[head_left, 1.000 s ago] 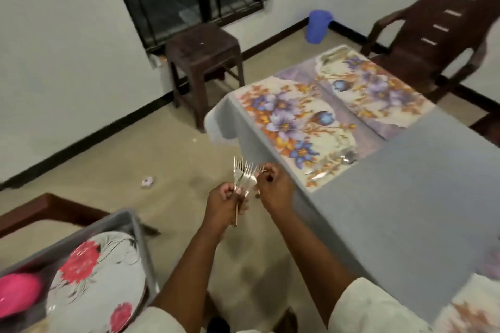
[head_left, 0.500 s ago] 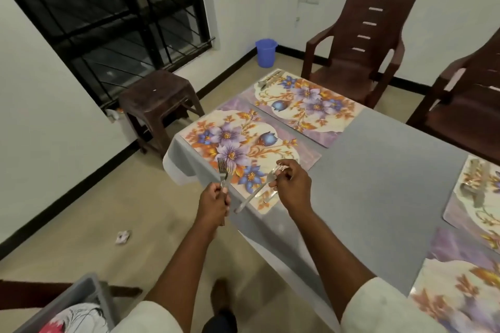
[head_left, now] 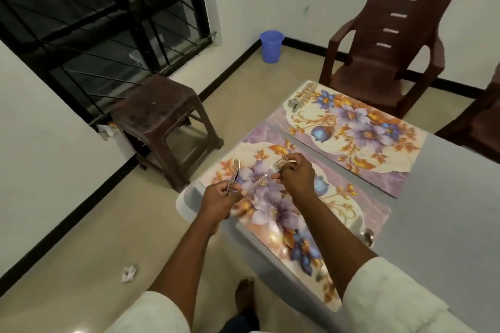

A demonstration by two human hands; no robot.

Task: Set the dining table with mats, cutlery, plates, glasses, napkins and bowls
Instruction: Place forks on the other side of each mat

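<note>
My left hand [head_left: 220,199] grips a bundle of forks [head_left: 234,175] by the handles, tines up, at the left end of the near floral mat [head_left: 349,207]. My right hand [head_left: 296,176] pinches a single fork [head_left: 273,170] just above that mat, its tines by my fingers and its handle pointing toward my left hand. A spoon [head_left: 367,235] lies at the near mat's right edge. A second floral mat [head_left: 351,130] lies beyond, with cutlery [head_left: 301,96] at its far left corner. Both mats lie on the grey table [head_left: 438,211].
A brown plastic stool [head_left: 162,121] stands on the floor left of the table. A brown plastic chair [head_left: 389,43] faces the far end, and part of another chair [head_left: 484,127] shows at the right edge. A blue bucket [head_left: 271,46] sits in the corner. A paper scrap [head_left: 128,273] lies on the floor.
My right hand has taken one fork out of the bundle and carried it forward over the near mat. My view has moved up to the table; the bin of plates has left the frame.
</note>
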